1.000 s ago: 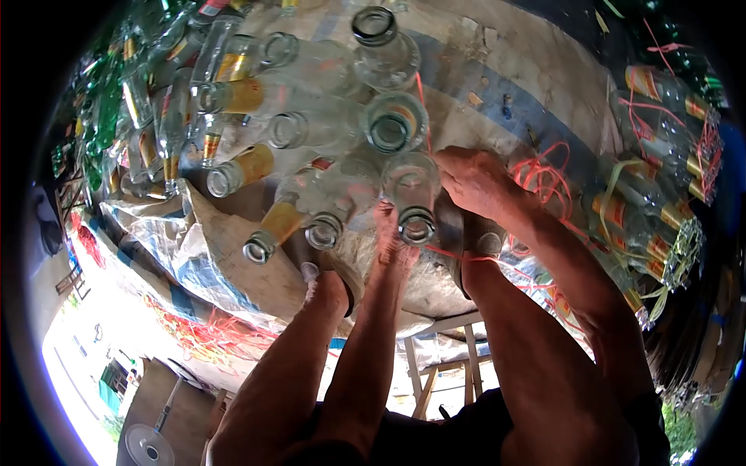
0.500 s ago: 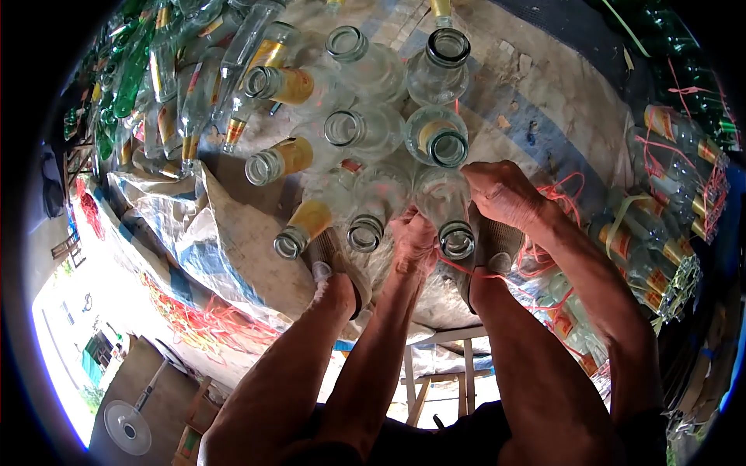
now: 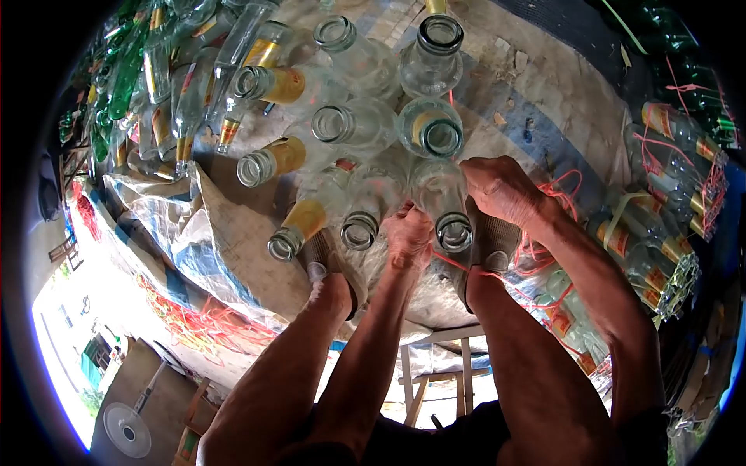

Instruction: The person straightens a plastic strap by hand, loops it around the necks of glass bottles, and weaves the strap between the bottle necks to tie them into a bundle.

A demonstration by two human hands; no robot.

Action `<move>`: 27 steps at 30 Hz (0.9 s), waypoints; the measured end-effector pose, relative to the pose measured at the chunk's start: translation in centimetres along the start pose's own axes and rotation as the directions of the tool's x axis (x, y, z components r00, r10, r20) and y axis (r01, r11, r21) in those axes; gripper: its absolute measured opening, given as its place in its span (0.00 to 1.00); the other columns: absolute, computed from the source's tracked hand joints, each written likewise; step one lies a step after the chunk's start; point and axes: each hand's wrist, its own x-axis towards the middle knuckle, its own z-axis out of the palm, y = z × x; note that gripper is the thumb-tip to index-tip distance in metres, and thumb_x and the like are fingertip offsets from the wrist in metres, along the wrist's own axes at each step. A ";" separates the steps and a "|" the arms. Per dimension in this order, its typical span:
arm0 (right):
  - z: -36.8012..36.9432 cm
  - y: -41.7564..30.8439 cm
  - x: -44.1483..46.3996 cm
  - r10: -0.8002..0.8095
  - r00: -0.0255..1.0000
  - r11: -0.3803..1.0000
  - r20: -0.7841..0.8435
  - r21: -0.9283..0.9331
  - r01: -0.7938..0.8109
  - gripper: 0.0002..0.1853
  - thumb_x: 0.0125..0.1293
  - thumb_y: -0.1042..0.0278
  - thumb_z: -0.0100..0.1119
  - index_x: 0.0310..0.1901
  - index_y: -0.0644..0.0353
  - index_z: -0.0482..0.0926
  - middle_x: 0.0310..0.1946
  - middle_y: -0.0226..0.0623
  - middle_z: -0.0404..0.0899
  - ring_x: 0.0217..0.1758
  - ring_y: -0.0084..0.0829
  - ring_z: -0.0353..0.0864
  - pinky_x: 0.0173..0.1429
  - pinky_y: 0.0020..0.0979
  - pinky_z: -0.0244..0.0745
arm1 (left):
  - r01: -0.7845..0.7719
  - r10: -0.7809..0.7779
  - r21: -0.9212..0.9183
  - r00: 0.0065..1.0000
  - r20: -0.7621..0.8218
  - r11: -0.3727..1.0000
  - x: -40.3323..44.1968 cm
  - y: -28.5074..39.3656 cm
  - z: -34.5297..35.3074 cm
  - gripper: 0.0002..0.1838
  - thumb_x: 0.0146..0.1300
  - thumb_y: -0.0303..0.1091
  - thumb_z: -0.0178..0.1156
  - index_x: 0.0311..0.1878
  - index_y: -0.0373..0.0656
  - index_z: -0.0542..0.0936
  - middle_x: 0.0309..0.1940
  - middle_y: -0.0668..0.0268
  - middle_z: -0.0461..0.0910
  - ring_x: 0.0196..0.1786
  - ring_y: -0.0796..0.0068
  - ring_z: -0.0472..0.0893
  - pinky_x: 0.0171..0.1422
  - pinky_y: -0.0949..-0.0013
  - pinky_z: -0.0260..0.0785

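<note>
Hardly anything had moved over the last half second: bottles and both hands sat a touch further left from where the head looked, spacing between them about the same. Upright glass bottles [image 3: 364, 124], about nine mouths countable, stood packed on the ground sheet [image 3: 536, 81], just ahead of the person's shoes [image 3: 497, 233]. Left hand [image 3: 408, 231]: fingers bent in, low beside the near-right bottle [image 3: 437, 190]; couldn't tell how tightly closed or on what. Right hand [image 3: 505, 193]: fingers curled, at that bottle's other side; grip hidden, couldn't tell if it held string. Red string [image 3: 452, 262] ran from near the left hand off rightward, with a bit more showing at the cluster's far edge. Progress, my read: bottles grouped, string partly placed, no finished knot visible. Bundles at right [image 3: 633, 241] already had ties on; more bottles at left [image 3: 186, 116] lay unbundled.
</note>
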 end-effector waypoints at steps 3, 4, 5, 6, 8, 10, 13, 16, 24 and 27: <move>-0.4 0.2 0.2 -0.007 1.000 1.000 -0.006 0.001 0.007 0.08 0.59 0.79 0.63 0.37 0.58 0.75 0.27 0.42 0.80 0.35 0.49 0.85 0.37 0.47 0.78 | -0.089 0.094 0.095 0.994 -0.058 0.991 0.1 -0.6 1.0 0.10 0.67 0.40 0.73 0.43 0.47 0.86 0.21 0.82 0.73 0.16 0.90 0.62 0.19 0.77 0.47; -0.3 0.2 0.1 -0.004 1.000 1.000 -0.005 0.002 0.004 0.08 0.59 0.79 0.63 0.38 0.58 0.75 0.27 0.42 0.80 0.35 0.49 0.85 0.37 0.46 0.78 | -0.096 0.105 0.106 0.991 -0.084 0.990 0.0 -0.7 1.1 0.09 0.67 0.40 0.72 0.42 0.47 0.85 0.21 0.82 0.72 0.16 0.90 0.62 0.19 0.77 0.47; -0.2 0.2 0.2 -0.004 1.000 1.000 -0.006 0.004 0.004 0.08 0.59 0.79 0.63 0.38 0.58 0.75 0.26 0.41 0.80 0.35 0.48 0.85 0.37 0.46 0.78 | -0.095 0.104 0.108 0.991 -0.082 0.990 0.1 -0.6 1.1 0.09 0.68 0.41 0.69 0.43 0.48 0.84 0.22 0.80 0.73 0.17 0.88 0.64 0.18 0.77 0.49; -0.1 0.3 0.3 -0.014 1.000 1.000 0.003 -0.004 0.014 0.08 0.58 0.79 0.63 0.36 0.58 0.74 0.27 0.42 0.79 0.34 0.49 0.85 0.37 0.46 0.78 | -0.095 0.104 0.109 0.991 -0.079 0.989 0.2 -0.6 0.8 0.09 0.68 0.42 0.66 0.43 0.48 0.83 0.23 0.78 0.75 0.17 0.86 0.67 0.18 0.76 0.51; 0.0 0.5 0.2 -0.031 0.999 0.999 0.027 -0.016 0.031 0.09 0.56 0.79 0.65 0.32 0.59 0.72 0.28 0.43 0.77 0.33 0.49 0.83 0.36 0.44 0.78 | -0.073 0.079 0.095 0.996 -0.053 0.993 0.7 -0.6 -0.3 0.11 0.71 0.44 0.58 0.46 0.49 0.82 0.27 0.73 0.80 0.19 0.80 0.74 0.15 0.76 0.58; -0.1 0.7 0.0 -0.052 0.998 0.997 0.044 -0.050 0.054 0.08 0.59 0.79 0.63 0.38 0.58 0.75 0.27 0.43 0.80 0.35 0.50 0.85 0.37 0.46 0.78 | -0.054 0.059 0.082 0.997 -0.057 0.995 0.8 -0.4 -0.3 0.11 0.73 0.43 0.54 0.47 0.49 0.81 0.28 0.71 0.82 0.20 0.78 0.78 0.14 0.76 0.61; -0.1 0.7 0.3 -0.055 0.998 0.998 0.024 -0.028 0.056 0.08 0.59 0.80 0.62 0.38 0.57 0.75 0.28 0.44 0.81 0.35 0.51 0.85 0.37 0.47 0.78 | -0.063 0.068 0.044 0.992 -0.106 0.997 -0.1 0.2 1.4 0.08 0.71 0.38 0.58 0.45 0.48 0.82 0.26 0.75 0.79 0.19 0.81 0.73 0.16 0.76 0.57; -0.6 0.6 0.6 -0.061 0.998 0.998 0.018 -0.030 0.061 0.07 0.59 0.79 0.62 0.38 0.58 0.76 0.29 0.46 0.82 0.36 0.53 0.85 0.37 0.50 0.77 | -0.160 0.179 0.150 0.976 -0.126 0.976 -1.1 0.0 2.9 0.04 0.69 0.34 0.65 0.42 0.46 0.84 0.21 0.81 0.71 0.16 0.88 0.62 0.19 0.76 0.47; 1.2 0.9 -0.4 -0.136 0.984 0.919 0.119 -0.355 0.170 0.07 0.63 0.78 0.57 0.40 0.58 0.82 0.28 0.47 0.82 0.34 0.53 0.85 0.37 0.52 0.77 | -0.345 0.344 0.054 0.938 0.034 0.937 1.2 -2.3 -0.7 0.12 0.69 0.28 0.67 0.53 0.36 0.85 0.43 0.67 0.87 0.39 0.76 0.84 0.45 0.71 0.76; 3.5 1.6 -1.5 -0.079 0.990 0.932 0.115 -0.343 0.114 0.03 0.65 0.75 0.55 0.35 0.59 0.79 0.26 0.49 0.78 0.33 0.53 0.83 0.36 0.51 0.75 | -0.302 0.298 0.093 0.953 0.050 0.949 0.9 -2.0 -0.8 0.06 0.67 0.26 0.67 0.46 0.42 0.82 0.36 0.71 0.80 0.33 0.79 0.76 0.38 0.72 0.68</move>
